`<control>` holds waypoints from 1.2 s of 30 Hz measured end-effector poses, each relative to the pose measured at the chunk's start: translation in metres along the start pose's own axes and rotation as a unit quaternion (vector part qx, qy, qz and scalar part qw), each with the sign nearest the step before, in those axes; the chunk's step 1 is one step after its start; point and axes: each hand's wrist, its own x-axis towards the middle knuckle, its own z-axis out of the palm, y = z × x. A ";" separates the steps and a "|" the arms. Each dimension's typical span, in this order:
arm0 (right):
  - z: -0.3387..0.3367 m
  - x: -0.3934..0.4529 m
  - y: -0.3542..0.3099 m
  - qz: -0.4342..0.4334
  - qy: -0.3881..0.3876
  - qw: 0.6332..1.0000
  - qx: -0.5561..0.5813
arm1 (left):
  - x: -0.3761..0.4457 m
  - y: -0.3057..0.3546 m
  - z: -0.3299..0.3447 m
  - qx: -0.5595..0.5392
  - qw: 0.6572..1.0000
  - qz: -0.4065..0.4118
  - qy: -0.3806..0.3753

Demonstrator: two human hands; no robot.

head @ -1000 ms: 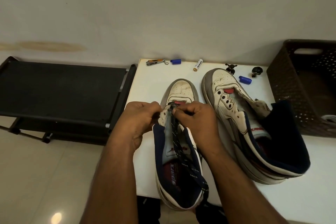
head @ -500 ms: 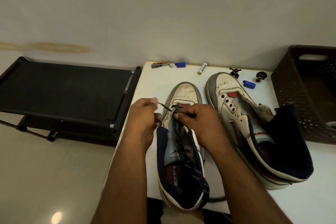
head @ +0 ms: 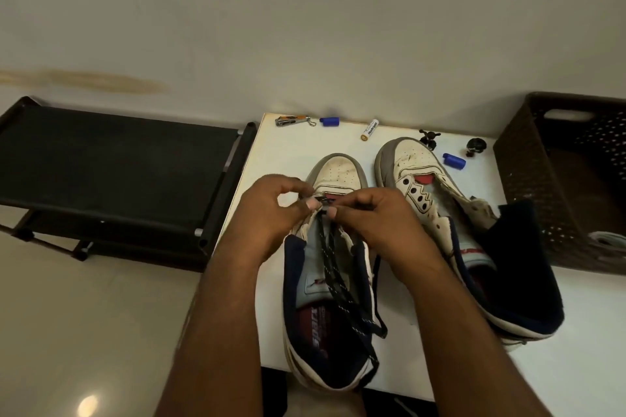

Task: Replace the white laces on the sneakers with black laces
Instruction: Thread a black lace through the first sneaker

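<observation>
Hands meet over the front eyelets of the near sneaker (head: 333, 247), where the grip lies; everything else is placed from that point.

Far to the left of the grip: a black rack (head: 111, 176) standing on the pale floor, apart from the white table (head: 559, 332).

Just left of the grip: the left hand (head: 271, 213), fingers curled, thumb and forefinger pinching the black lace (head: 338, 284) at the sneaker's front eyelets.

At the grip: both thumb tips close together above the tongue. From here two speckled strands of the lace run back toward the person, over the tongue and across the open heel, one end hanging past the table edge.

Just right of the grip: the right hand (head: 379, 223), fingers curled, pinching the same lace beside the left thumb.

Further right: the second sneaker (head: 440, 213), unlaced, eyelets bare, tongue thrown open, lying beside the first and tilted outward.

Beyond the grip, along the far table edge, left to right: a nail clipper (head: 293, 120), a blue cap (head: 330, 121), a battery (head: 370, 129), a small black figure (head: 428, 139), a second blue cap (head: 454, 161), another small black piece (head: 476, 146).

Far right: a dark basket (head: 528, 186) on the table, something pale showing inside it.
</observation>
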 end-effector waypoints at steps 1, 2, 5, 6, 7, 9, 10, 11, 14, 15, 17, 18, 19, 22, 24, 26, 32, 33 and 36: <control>-0.003 -0.002 -0.005 0.010 -0.005 1.000 0.017 | 0.000 -0.001 -0.001 0.010 1.000 -0.008 -0.005; -0.007 -0.005 -0.011 0.025 -0.009 0.999 0.038 | 0.000 -0.002 -0.002 0.014 1.000 -0.013 -0.012; -0.017 -0.011 -0.031 0.029 -0.045 0.984 0.170 | 0.001 -0.003 -0.002 0.033 0.999 -0.006 -0.033; -0.018 -0.013 -0.037 0.016 -0.065 0.973 0.220 | -0.001 -0.002 -0.001 0.041 0.999 -0.001 -0.027; -0.019 -0.015 -0.040 0.005 -0.083 0.963 0.256 | -0.002 -0.001 0.000 0.038 0.999 0.000 0.003; -0.017 -0.015 -0.038 -0.004 -0.103 0.961 0.258 | -0.002 0.000 0.003 -0.042 0.988 -0.030 0.143; -0.015 -0.015 -0.036 -0.005 -0.102 0.967 0.233 | -0.001 0.001 0.002 -0.124 0.966 -0.057 0.220; -0.014 -0.015 -0.033 -0.007 -0.099 0.973 0.208 | 0.000 0.001 0.002 -0.210 0.935 -0.084 0.272; -0.010 -0.011 -0.024 -0.021 -0.094 0.989 0.114 | 0.005 -0.003 0.007 -0.385 0.858 -0.146 0.309; -0.009 -0.009 -0.020 -0.023 -0.090 0.993 0.067 | 0.006 -0.005 0.009 -0.401 0.847 -0.156 0.313; -0.007 -0.008 -0.015 -0.027 -0.085 0.996 0.008 | 0.004 -0.003 0.011 -0.360 0.865 -0.140 0.319; -0.007 -0.008 -0.015 -0.030 -0.084 0.996 -0.014 | 0.003 -0.001 0.011 -0.291 0.896 -0.109 0.318; -0.005 -0.008 -0.015 -0.031 -0.086 0.995 -0.037 | 0.002 0.000 0.010 -0.194 0.929 -0.066 0.308; -0.003 -0.009 -0.019 -0.011 -0.102 0.992 -0.068 | -0.002 0.006 0.000 0.035 0.973 -0.001 0.229; -0.003 -0.012 -0.023 0.004 -0.115 0.991 -0.063 | -0.004 0.004 -0.009 0.056 0.986 -0.044 0.148; -0.003 -0.014 -0.025 0.020 -0.118 0.991 -0.055 | -0.007 -0.001 -0.016 0.054 0.991 -0.105 0.067; -0.004 -0.015 -0.021 0.016 -0.038 0.999 0.009 | -0.009 -0.006 -0.013 -0.152 0.954 -0.143 0.214; -0.005 -0.014 -0.019 0.000 -0.018 1.000 0.011 | -0.007 -0.007 -0.020 -0.217 0.910 -0.156 0.318; -0.004 -0.010 -0.015 -0.037 0.020 0.999 0.032 | -0.008 -0.013 -0.045 -0.313 0.775 -0.149 0.528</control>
